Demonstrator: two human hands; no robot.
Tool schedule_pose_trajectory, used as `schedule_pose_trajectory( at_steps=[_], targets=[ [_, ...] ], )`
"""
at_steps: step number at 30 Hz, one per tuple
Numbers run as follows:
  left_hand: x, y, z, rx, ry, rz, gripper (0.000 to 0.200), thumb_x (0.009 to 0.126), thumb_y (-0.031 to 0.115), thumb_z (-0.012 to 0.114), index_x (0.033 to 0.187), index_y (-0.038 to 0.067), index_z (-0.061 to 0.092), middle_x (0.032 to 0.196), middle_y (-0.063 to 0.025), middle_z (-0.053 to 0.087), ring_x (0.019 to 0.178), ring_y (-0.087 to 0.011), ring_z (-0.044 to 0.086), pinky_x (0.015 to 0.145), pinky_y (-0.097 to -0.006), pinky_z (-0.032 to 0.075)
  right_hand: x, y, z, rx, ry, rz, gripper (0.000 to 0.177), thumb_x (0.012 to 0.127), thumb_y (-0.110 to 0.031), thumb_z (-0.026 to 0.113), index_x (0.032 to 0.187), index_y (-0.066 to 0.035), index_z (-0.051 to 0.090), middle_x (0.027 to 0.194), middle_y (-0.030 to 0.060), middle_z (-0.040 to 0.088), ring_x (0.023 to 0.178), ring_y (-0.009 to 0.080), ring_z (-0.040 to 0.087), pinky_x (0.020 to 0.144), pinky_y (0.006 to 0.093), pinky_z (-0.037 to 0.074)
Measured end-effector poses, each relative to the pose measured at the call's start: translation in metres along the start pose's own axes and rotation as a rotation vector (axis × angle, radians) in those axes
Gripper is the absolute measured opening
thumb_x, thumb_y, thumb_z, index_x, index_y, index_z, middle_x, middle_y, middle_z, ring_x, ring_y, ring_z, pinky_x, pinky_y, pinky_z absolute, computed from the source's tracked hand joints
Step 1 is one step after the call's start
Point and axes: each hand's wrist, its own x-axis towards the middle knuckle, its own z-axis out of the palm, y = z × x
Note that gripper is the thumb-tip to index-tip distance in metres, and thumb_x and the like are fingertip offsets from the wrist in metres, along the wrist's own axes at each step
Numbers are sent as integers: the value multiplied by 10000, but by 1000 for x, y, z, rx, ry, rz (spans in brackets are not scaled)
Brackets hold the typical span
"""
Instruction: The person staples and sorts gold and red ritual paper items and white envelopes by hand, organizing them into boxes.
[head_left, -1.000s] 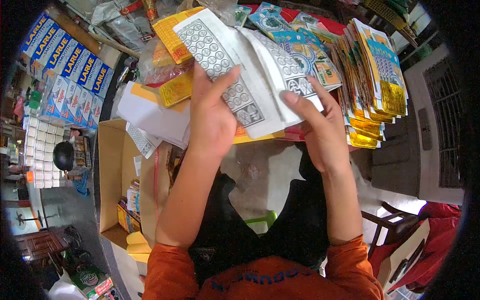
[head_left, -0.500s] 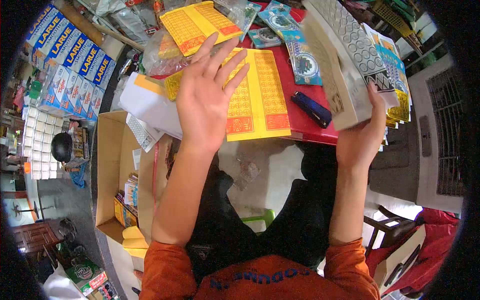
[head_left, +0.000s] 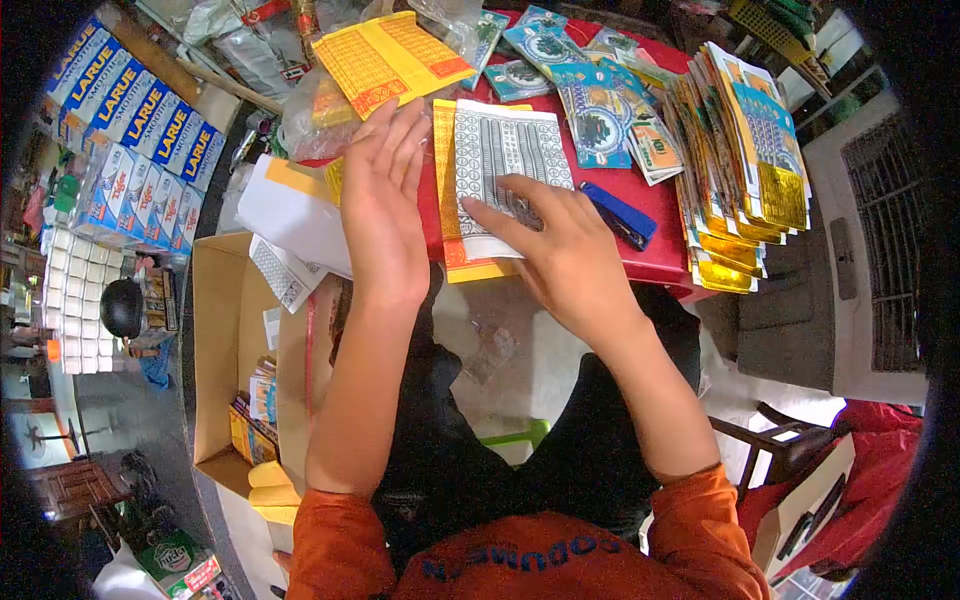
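A white stack of printed paper sheets (head_left: 510,150) lies flat on a yellow printed sheet (head_left: 448,180) on the red table (head_left: 650,255). My right hand (head_left: 560,250) presses flat on the near end of the white stack, fingers spread. My left hand (head_left: 385,205) rests open at the left edge of the yellow sheet, palm down, holding nothing. A dark blue stapler (head_left: 620,215) lies just right of the stack.
Stacks of colourful and gold paper bundles (head_left: 745,170) fill the table's right side, with teal notes (head_left: 590,100) behind. Another yellow sheet (head_left: 385,60) lies at the back. An open cardboard box (head_left: 235,350) stands at left, beer cartons (head_left: 140,120) beyond. A fan heater (head_left: 860,250) stands at right.
My right hand brought the white stack down from the upper right and laid it on the yellow sheet. My left hand dropped from raised to the sheet's left edge.
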Motion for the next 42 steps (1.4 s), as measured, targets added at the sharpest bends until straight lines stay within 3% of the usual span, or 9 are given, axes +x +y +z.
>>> schedule_pose_trajectory(
  at_steps=[5, 8, 10, 13, 20, 24, 30, 37, 42],
  targets=[
    [-1, 6, -3, -11, 55, 4, 529, 1022, 333, 418, 1394, -40, 459, 1466, -234, 477, 1375, -313, 450, 1189, -394, 297, 0, 1, 3, -17, 10, -35, 497, 817, -147, 665, 1309, -210, 625, 1273, 117, 584, 1089, 314, 595, 928, 425, 486],
    [-1, 8, -9, -11, 55, 17, 521, 1025, 325, 418, 1397, -38, 456, 1466, -234, 477, 1378, -308, 447, 1188, -392, 299, -1, 1, 5, 19, -30, -34, 714, 696, -7, 730, 1359, -241, 609, 1344, 101, 562, 1158, 322, 572, 945, 442, 475],
    [0, 8, -14, -8, 46, 35, 514, 1019, 314, 412, 1405, -26, 443, 1452, -231, 487, 1368, -298, 456, 1180, -394, 292, -2, 1, 5, -6, -80, -50, 507, 828, -234, 677, 1331, -216, 617, 1290, 141, 579, 1134, 326, 588, 955, 436, 471],
    [1, 12, -19, -2, 60, 71, 497, 1010, 285, 422, 1407, -14, 434, 1418, -222, 510, 1343, -285, 476, 1164, -396, 302, -2, -3, 0, 48, -87, -52, 508, 831, -353, 702, 1303, -174, 640, 1289, 156, 580, 1133, 342, 582, 970, 446, 453],
    [0, 49, -81, 342, 415, 353, 422, 944, 243, 598, 1265, -24, 532, 1225, -139, 572, 1184, -239, 562, 1064, -363, 424, 0, -10, -10, 133, -15, -40, 481, 872, -434, 692, 1228, -112, 679, 1252, 164, 597, 1126, 350, 580, 969, 447, 442],
    [-54, 45, -138, 464, 588, -7, 434, 919, 429, 636, 1107, 42, 581, 996, -46, 632, 905, -175, 618, 826, -287, 473, -1, -14, -10, 182, 45, -59, 409, 867, -340, 714, 1211, -123, 675, 1244, 128, 601, 1122, 331, 578, 967, 442, 440],
    [-82, 13, -139, 466, 305, -516, 549, 928, 623, 558, 899, 81, 644, 824, -57, 671, 749, -145, 620, 679, -294, 481, -5, -23, -9, 251, 82, -118, 348, 872, -283, 714, 1172, -111, 675, 1206, 122, 611, 1080, 320, 602, 945, 431, 450],
    [-64, 11, -93, 518, 356, -385, 448, 931, 450, 655, 945, 2, 669, 811, -99, 679, 628, -164, 620, 657, -267, 504, -12, -25, -11, 321, 92, -147, 294, 901, -276, 675, 1137, -100, 682, 1139, 128, 605, 1047, 313, 602, 919, 428, 456],
    [-73, 31, -86, 668, 396, 150, 327, 956, 262, 630, 1038, -52, 671, 926, -91, 684, 805, -142, 636, 740, -278, 504, -22, -14, -19, 370, 132, -116, 314, 877, -218, 711, 1166, -98, 678, 1182, 130, 618, 1068, 338, 607, 925, 442, 476]
  ],
)
